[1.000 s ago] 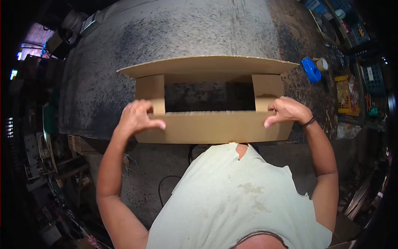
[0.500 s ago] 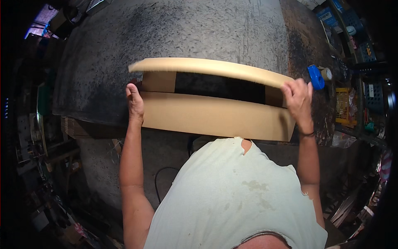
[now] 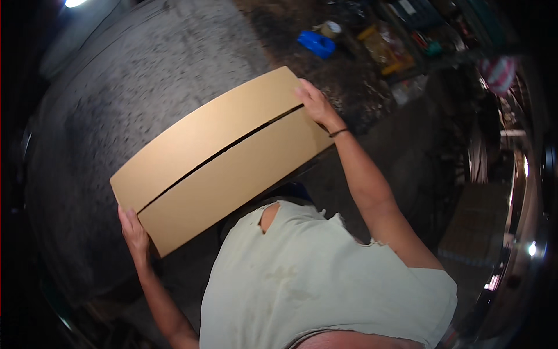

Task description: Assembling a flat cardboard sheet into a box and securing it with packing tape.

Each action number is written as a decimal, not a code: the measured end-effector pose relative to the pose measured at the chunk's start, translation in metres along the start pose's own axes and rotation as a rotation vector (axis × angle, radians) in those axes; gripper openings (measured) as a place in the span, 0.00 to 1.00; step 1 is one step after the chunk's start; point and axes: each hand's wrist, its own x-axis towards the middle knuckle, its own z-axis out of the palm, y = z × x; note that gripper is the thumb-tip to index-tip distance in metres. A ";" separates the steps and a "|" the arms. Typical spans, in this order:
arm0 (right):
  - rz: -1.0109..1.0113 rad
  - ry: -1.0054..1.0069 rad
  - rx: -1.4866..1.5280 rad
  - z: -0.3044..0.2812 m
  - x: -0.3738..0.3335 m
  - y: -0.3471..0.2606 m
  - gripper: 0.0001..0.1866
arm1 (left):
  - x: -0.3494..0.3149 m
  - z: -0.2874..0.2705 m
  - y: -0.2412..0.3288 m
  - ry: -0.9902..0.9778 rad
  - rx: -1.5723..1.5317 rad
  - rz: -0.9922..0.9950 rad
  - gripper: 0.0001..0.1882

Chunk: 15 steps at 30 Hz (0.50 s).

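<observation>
A long brown cardboard box point(image 3: 197, 168) lies slantwise before me, its left end nearer and its right end farther off. Two long flaps are folded over its top, and a narrow dark gap runs lengthwise between them. My left hand point(image 3: 135, 237) grips the left end, the fingers pressed to the side beside the gap. At the opposite end, my right hand point(image 3: 318, 107) holds the corner with its fingers by the flap edge. The underside of the box is hidden.
Beneath the box spreads a worn grey tabletop point(image 3: 174, 64) with a darker brown strip. A blue plastic piece point(image 3: 317, 44) and a tape roll point(image 3: 331, 29) lie past my right hand. A yellow basket point(image 3: 386, 49) stands farther right, near cluttered shelving point(image 3: 430, 26).
The far flap has come down, leaving only a thin gap. My view has turned toward the right, so the box now looks slanted. My left hand now grips the box end.
</observation>
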 end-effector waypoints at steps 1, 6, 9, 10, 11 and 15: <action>-0.076 -0.017 -0.008 -0.008 0.007 0.001 0.28 | -0.006 0.008 0.006 -0.017 -0.014 0.022 0.26; -0.018 -0.024 -0.044 -0.038 0.039 0.024 0.27 | -0.043 0.051 0.028 -0.027 0.063 0.010 0.28; -0.014 -0.185 -0.044 -0.045 0.046 0.027 0.25 | -0.052 0.061 0.021 0.093 0.215 -0.003 0.30; -0.018 -0.194 -0.032 -0.052 0.053 0.031 0.25 | -0.052 0.067 0.021 0.103 0.226 -0.008 0.30; -0.059 -0.258 0.054 -0.060 0.062 0.037 0.25 | -0.051 0.072 0.025 0.168 0.561 -0.034 0.31; -0.169 -0.170 0.134 -0.087 0.131 0.075 0.23 | -0.047 0.081 0.032 0.171 1.130 -0.087 0.32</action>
